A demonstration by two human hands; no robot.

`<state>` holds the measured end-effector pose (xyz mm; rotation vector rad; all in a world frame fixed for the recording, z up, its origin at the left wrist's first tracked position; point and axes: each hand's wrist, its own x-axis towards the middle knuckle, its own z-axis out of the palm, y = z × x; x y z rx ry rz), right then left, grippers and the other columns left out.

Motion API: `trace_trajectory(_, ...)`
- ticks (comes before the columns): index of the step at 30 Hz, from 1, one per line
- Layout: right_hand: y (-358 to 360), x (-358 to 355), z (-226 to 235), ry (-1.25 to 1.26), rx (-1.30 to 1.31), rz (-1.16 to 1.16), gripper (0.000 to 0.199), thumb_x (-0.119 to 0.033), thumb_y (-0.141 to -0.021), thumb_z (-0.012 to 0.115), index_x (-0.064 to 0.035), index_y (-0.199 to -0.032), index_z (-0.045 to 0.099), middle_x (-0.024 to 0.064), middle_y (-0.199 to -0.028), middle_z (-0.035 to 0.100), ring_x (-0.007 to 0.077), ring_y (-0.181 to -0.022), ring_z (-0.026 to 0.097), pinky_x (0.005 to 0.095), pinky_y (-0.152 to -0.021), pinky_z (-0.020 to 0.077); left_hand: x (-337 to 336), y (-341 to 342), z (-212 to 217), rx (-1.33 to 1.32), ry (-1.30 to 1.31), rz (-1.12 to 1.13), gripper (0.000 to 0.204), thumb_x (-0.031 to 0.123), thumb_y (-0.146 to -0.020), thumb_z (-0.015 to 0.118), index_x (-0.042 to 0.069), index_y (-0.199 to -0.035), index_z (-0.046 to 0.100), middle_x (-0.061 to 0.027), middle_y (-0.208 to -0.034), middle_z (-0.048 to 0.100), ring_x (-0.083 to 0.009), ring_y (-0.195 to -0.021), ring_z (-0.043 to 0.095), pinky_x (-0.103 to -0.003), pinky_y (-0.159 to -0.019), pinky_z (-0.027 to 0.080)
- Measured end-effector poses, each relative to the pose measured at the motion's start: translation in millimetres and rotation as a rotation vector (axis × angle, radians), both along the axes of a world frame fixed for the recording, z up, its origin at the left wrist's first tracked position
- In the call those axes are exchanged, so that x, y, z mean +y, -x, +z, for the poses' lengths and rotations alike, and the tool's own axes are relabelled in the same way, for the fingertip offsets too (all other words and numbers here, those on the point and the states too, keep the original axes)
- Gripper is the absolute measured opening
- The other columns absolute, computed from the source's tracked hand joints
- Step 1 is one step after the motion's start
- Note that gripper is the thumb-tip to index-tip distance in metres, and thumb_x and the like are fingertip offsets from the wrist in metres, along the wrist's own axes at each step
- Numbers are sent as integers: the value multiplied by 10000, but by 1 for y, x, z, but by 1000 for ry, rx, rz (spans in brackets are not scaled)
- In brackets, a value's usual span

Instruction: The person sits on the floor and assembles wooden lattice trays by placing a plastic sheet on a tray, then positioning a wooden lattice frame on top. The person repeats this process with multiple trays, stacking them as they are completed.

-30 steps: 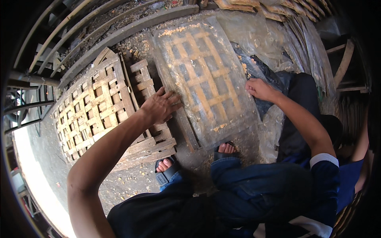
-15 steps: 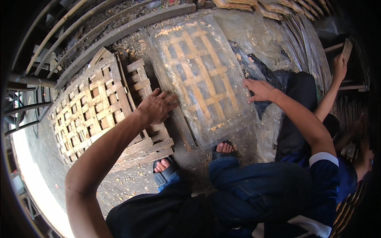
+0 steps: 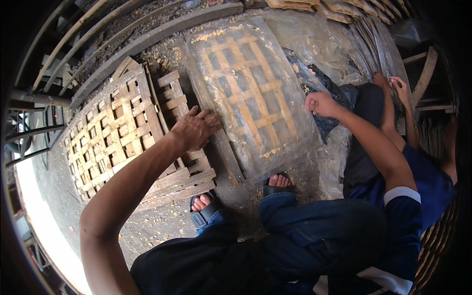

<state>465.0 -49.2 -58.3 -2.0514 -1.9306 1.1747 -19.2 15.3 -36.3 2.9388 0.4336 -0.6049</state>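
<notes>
1. Main object. A clear plastic sheet [image 3: 301, 141] lies spread between the hands, directly before the feet [image 3: 279, 181]; a wooden lattice [image 3: 268, 119] shows through it.
2. Left hand [image 3: 195, 130]. Fingers spread, gripping nothing visible, at the sheet's left edge above a wooden bar [image 3: 231, 160]. Whether the fingertips touch the plastic cannot be told.
3. Right hand [image 3: 320, 104]. Fingers curled in at the sheet's right edge; whether a fold of plastic is pinched inside is hidden.
4. Stage reached. The sheet already covers the lattice visible beneath it, so the covering looks, in judgement, largely done. Left unsettled: the lower border ripples past the lattice, and pale crumbs [image 3: 216, 34] lie along the upper end.
5. Surroundings, left. A stack of slatted panels [image 3: 110, 132] lies close beside the bar; a long beam [image 3: 157, 37] runs behind it.
6. Surroundings, right. Crumpled black plastic [image 3: 339, 94] and loose clear film [image 3: 309, 37] crowd the sheet's right side, probably limiting room there.
7. Neighbour. A co-worker's hand [image 3: 400, 91] is raised beyond, and a dark-clothed knee [image 3: 366, 110] stands near the right forearm, a likely obstruction.
</notes>
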Motion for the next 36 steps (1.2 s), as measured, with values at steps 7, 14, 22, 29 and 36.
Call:
trace_trajectory(7,-2,22,20,-2,-2,-415,143,-37,-880,632,-14,-1022,638,62,-839,678,115,-619,657,278,-511,539,-3,5,-2,-22,19,33,581,391,-933,636,218,-1464,476,-28,-1596,331,-258,-1441,341,-461,-1197,279)
trace_trajectory(14,-5,11,-8,-134,-180,-289,198,-105,-906,616,-15,-1081,632,110,-908,691,188,-682,688,340,-568,553,0,-5,1,-10,58,48,593,355,-924,645,209,-1469,462,-31,-1588,345,-260,-1439,342,-457,-1192,289)
trace_trajectory(22,12,6,1,40,-86,-314,249,-94,-917,585,-29,-1149,645,98,-973,696,177,-789,655,360,-667,541,1,-2,-6,-142,-6,64,604,252,-914,638,182,-1480,438,-83,-1571,369,-275,-1377,427,-461,-1176,317)
trace_trajectory(29,29,9,21,422,352,-588,303,-28,-896,552,-32,-1188,630,78,-982,697,167,-776,682,307,-620,551,0,-15,13,-196,16,57,654,210,-901,653,200,-1506,406,-75,-1567,377,-273,-1352,448,-453,-1150,350)
trace_trajectory(36,33,3,14,592,726,-807,183,-22,-839,518,33,-989,608,105,-883,673,230,-743,690,334,-677,596,-5,-10,7,-245,-44,-21,552,228,-916,636,187,-1446,489,-56,-1528,431,-238,-1304,483,-423,-1114,371)
